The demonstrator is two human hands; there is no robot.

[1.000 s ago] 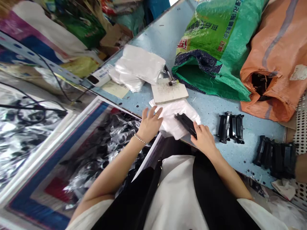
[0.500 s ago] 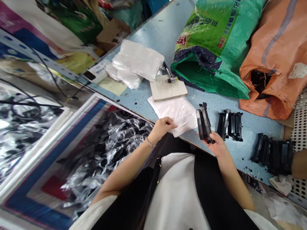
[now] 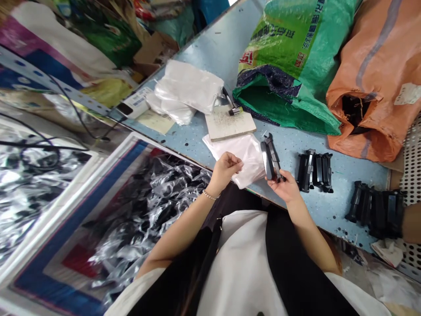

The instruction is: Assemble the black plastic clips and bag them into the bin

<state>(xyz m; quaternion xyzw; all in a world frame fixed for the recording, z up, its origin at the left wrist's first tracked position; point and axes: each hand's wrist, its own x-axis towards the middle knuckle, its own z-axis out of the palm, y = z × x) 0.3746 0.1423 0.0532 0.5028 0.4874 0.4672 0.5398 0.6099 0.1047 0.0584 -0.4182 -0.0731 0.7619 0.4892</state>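
Observation:
My right hand (image 3: 285, 186) grips a pair of black plastic parts (image 3: 271, 158) by their lower ends, and they stick up at a slight tilt. My left hand (image 3: 227, 170) is closed in a pinch over the pile of thin clear plastic bags (image 3: 247, 151), with its fingertips on the film; how many bags it has hold of cannot be seen. A pale flat block (image 3: 230, 125) lies on the pile's far edge. To the right of my right hand, several more black plastic parts (image 3: 315, 171) stand side by side on the blue table (image 3: 197, 136).
Farther right are more black parts (image 3: 375, 208) and another person's hand (image 3: 411, 224). A green sack (image 3: 296, 52) and an orange sack (image 3: 378, 79) lie open-mouthed behind. More clear bags (image 3: 190, 85) and a marker (image 3: 234, 105) lie left. Below left, a bin (image 3: 148, 206) holds bagged black items.
My right hand has brought the black parts left and slightly away from me, nearer the bags. My left hand has shifted up a little, its fingers drawn together on the film.

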